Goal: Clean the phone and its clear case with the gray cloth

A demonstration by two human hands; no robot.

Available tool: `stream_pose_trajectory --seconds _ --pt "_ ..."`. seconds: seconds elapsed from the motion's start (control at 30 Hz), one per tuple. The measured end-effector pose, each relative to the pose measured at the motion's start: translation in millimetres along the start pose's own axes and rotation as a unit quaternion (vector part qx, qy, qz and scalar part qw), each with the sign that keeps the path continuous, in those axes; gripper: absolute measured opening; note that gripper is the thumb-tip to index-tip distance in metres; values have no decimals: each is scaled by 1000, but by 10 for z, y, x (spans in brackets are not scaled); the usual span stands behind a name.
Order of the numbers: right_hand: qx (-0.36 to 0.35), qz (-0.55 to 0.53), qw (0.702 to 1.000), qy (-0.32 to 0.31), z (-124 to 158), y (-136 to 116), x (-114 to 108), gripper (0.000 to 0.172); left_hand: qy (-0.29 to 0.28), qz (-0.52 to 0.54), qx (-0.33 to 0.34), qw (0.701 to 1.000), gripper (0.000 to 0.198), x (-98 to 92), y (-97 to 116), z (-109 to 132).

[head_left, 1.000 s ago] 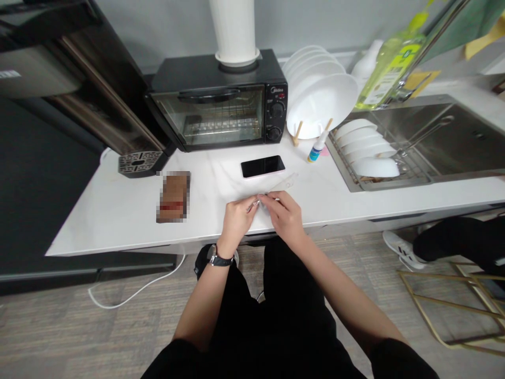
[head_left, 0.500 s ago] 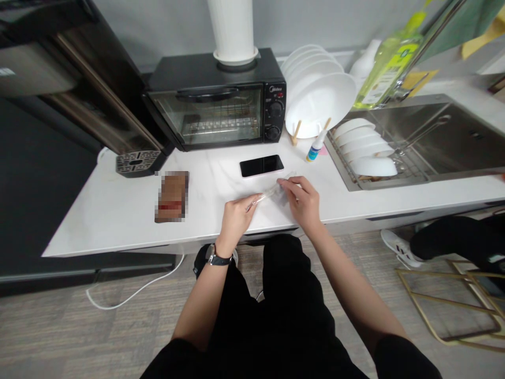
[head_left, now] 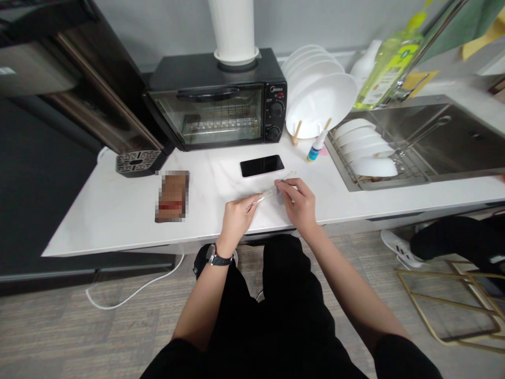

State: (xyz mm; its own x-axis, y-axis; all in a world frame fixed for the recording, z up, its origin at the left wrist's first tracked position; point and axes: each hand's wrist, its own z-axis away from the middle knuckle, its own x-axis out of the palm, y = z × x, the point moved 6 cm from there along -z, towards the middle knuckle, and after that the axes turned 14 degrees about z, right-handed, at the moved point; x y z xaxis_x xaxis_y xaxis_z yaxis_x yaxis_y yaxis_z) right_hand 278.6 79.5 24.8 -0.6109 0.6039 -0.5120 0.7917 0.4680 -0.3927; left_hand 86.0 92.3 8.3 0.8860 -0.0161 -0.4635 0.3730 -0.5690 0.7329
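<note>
On the white counter (head_left: 118,210) lies a thin clear strip of plastic film (head_left: 272,190), running from near the front edge up towards a black phone (head_left: 262,166). My left hand (head_left: 235,220), with a watch on its wrist, pinches the near end of the film. My right hand (head_left: 298,202) is closed on the film's far part, fingertips close to the phone. The phone lies flat with its screen dark, just beyond both hands.
A black toaster oven (head_left: 216,108) with a white vessel on top stands at the back. White plates (head_left: 319,100) lean in a rack. A small glue bottle (head_left: 314,148), a brown box (head_left: 172,196), a sink (head_left: 434,137) with bowls, and another person's leg (head_left: 450,242) are at the right.
My right hand slid away from the left along the film towards the phone, then drew back slightly. The left hand stayed in place.
</note>
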Motion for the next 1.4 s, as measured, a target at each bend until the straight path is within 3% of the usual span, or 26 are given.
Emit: stream_pose_trajectory --seconds 0.2,0.33,0.5,0.77,0.93,1.2,1.4 --pt "-76 -19 997 -13 182 -483 150 45 -4 -32 -3 999 21 -19 8 -10" --pt "-90 -27 995 -24 224 -526 159 49 -6 -47 8 999 22 -28 30 -12" --pt "-60 -21 997 -36 166 -301 117 40 -11 -18 4 1000 20 -12 13 -5" --pt "40 31 999 6 -106 360 -101 29 -6 5 -6 1000 26 -2 -14 5" --pt "54 43 997 33 -160 478 -170 27 3 2 -3 1000 24 -11 -7 -1" --pt "12 40 999 27 -84 276 -100 29 16 9 -6 1000 22 -5 -81 2" --pt "-85 3 996 8 84 -255 64 36 4 9 -6 1000 19 -8 -36 -28"
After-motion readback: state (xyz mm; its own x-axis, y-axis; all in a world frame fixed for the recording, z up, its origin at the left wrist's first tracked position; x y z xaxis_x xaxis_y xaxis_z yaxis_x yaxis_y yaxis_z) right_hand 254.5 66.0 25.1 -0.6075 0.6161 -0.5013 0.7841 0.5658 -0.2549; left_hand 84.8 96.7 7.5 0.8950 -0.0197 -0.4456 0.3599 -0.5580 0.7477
